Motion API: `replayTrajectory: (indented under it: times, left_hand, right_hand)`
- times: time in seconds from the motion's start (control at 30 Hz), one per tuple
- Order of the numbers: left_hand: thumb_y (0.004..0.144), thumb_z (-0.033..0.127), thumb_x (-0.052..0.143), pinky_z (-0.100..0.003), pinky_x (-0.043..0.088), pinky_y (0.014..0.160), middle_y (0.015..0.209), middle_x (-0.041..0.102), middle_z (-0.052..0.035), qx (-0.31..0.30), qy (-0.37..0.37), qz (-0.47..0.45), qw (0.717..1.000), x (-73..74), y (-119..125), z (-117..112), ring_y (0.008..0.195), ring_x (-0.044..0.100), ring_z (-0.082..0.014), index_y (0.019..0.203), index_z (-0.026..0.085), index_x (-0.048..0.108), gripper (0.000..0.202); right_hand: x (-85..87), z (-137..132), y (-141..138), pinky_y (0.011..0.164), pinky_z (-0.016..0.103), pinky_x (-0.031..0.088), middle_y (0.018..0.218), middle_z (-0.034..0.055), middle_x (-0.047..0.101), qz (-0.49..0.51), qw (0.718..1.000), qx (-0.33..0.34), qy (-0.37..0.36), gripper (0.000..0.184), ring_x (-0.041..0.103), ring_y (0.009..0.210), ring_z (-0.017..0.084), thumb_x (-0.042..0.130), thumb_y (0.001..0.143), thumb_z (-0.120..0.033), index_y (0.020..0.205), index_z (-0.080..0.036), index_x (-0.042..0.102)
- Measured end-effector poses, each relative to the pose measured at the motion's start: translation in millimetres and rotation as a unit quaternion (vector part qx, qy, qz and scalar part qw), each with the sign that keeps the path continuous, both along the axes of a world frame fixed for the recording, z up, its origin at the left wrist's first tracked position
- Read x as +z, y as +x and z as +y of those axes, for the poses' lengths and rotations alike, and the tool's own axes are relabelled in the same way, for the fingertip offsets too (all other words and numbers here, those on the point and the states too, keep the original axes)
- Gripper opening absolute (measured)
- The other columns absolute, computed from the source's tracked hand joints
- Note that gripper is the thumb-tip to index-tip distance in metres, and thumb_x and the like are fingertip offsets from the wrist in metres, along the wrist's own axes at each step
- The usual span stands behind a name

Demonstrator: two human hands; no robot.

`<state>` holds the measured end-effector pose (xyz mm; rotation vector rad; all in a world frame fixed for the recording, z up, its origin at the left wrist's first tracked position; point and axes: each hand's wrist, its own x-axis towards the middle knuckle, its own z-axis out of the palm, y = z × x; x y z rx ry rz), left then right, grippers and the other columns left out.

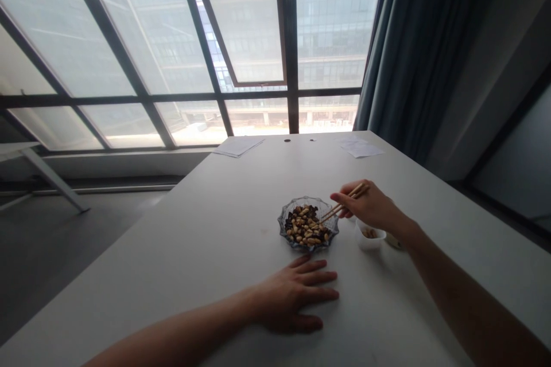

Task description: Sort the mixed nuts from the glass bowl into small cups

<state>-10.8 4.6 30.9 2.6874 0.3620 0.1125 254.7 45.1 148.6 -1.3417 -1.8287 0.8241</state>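
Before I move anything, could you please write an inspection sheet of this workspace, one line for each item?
Surface: white table.
Things in use: glass bowl of pale and dark pieces; chopsticks; small translucent container with some contents.
Clutter: papers at the far left and far right; a partly hidden item beside the container, unclear.
Hands: left hand palm down, fingers spread, near the bowl; right hand holds the chopsticks, tips at the pieces.
Cables: nothing seen.
Surroundings: windows ahead, one pane tilted open; dark curtain at right.
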Motion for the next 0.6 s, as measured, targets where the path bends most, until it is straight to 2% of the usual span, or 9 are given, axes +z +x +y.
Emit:
replayTrajectory:
  times: [0.33,0.6]
  left_hand:
    - [0.099,0.055,0.056,-0.055,0.016,0.128,0.166,0.036,-0.0028,0.001,-0.003,-0.002,1.0,-1.1,-0.1,0.2,0.156,0.027,-0.0349,0.156,0.031,0.046,0.062]
    - [0.099,0.054,0.057,-0.055,0.015,0.128,0.166,0.038,-0.003,0.004,-0.003,-0.001,1.0,0.7,0.6,-0.3,0.156,0.027,-0.0353,0.156,0.031,0.046,0.062]
  right_hand:
    - [-11.9,3.7,-2.9,0.051,0.024,0.053,0.058,0.0055,0.071,-0.019,1.0,-0.007,0.008,0.046,0.077,0.065,0.025,0.072,0.089,-0.053,0.062,-0.019,0.057]
    - [-15.3,5.3,-6.2,0.051,0.024,0.055,0.06,0.006,0.072,-0.014,1.0,0.002,0.017,0.045,0.077,0.063,0.024,0.07,0.09,-0.054,0.063,-0.019,0.061]
